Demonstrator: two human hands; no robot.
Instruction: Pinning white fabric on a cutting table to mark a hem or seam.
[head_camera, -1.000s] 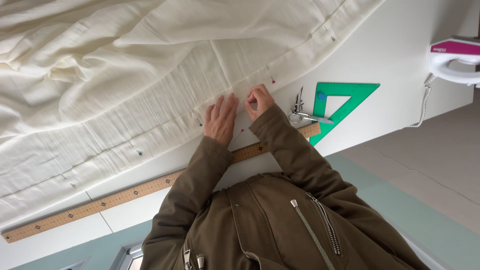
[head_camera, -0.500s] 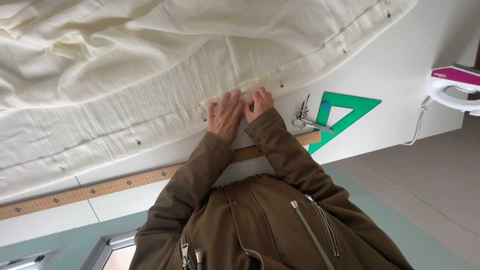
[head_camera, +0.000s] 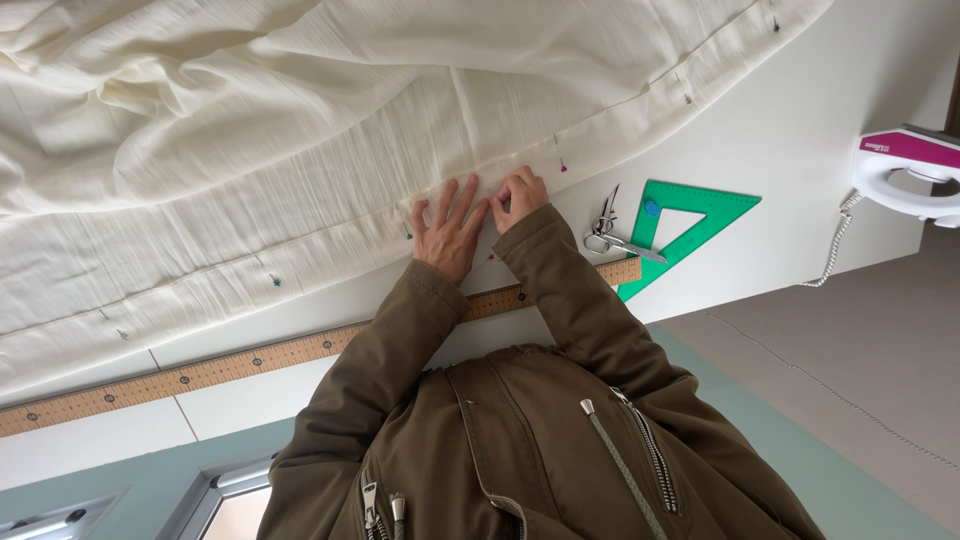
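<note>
The folded hem (head_camera: 470, 195) of the cream fabric (head_camera: 300, 120) is the landmark here: a long band running slantwise over the white desk (head_camera: 800, 150), its long axis rising toward the far end, where more pins show. Both hands lie on this hem, side by side near its middle.

The left hand (head_camera: 450, 228) is open, fingers spread and pressed flat on the cloth, holding the fold down. The right hand (head_camera: 520, 195) sits touching it, just up the hem, with its fingers curled closed and pinched at the fold's edge; whether it holds a pin cannot be told. A pink-headed pin (head_camera: 563, 167) stands in the hem just beyond the right hand, so the right hand is the nearer of the two to it. Another pin (head_camera: 275, 282), dark-headed, sits farther down the hem, past the left hand.

Off the hem, on the bare desk beside the right hand, lie small scissors (head_camera: 612, 232) touching a green set square (head_camera: 690, 225). A wooden ruler (head_camera: 250, 360) runs roughly parallel to the hem, under both sleeves.
</note>
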